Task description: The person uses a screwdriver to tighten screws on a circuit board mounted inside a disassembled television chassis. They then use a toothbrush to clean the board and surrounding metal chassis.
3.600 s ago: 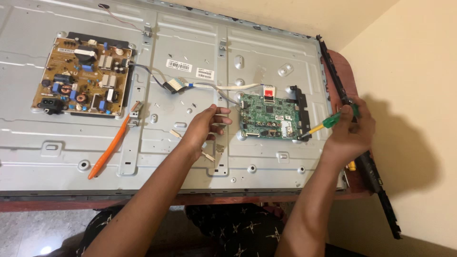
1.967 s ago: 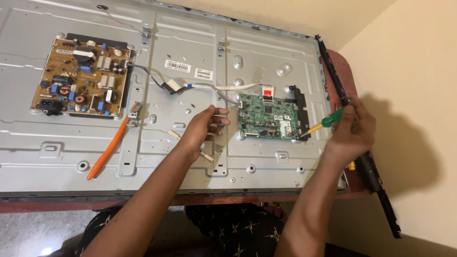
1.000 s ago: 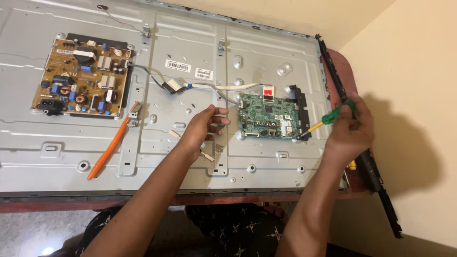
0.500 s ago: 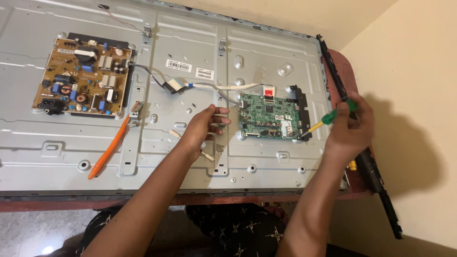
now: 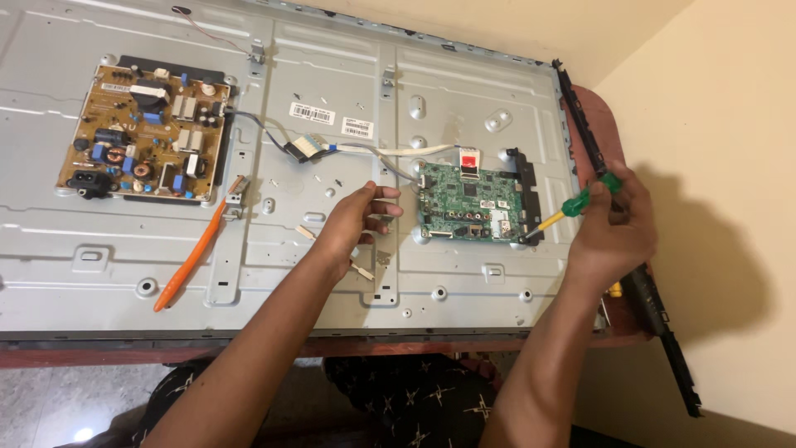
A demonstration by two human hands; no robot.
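A flat-screen panel lies face down, its grey metal back (image 5: 332,75) facing up. A green circuit board (image 5: 469,202) is mounted right of centre. My right hand (image 5: 612,222) grips a green and yellow screwdriver (image 5: 572,206), its tip at the board's lower right corner. My left hand (image 5: 356,217) rests on the metal back just left of the green board, fingers loosely curled and holding nothing. A white ribbon cable (image 5: 414,152) runs from the board's top edge to the left.
A brown power board (image 5: 145,149) sits at the upper left. An orange pry tool (image 5: 191,259) lies on the panel below it. A black frame strip (image 5: 630,257) runs along the right edge beside a beige wall. The panel's front edge overhangs a reddish table.
The screwdriver handle has shifted slightly in my right hand, its tip staying at the board's corner. My left hand has barely moved.
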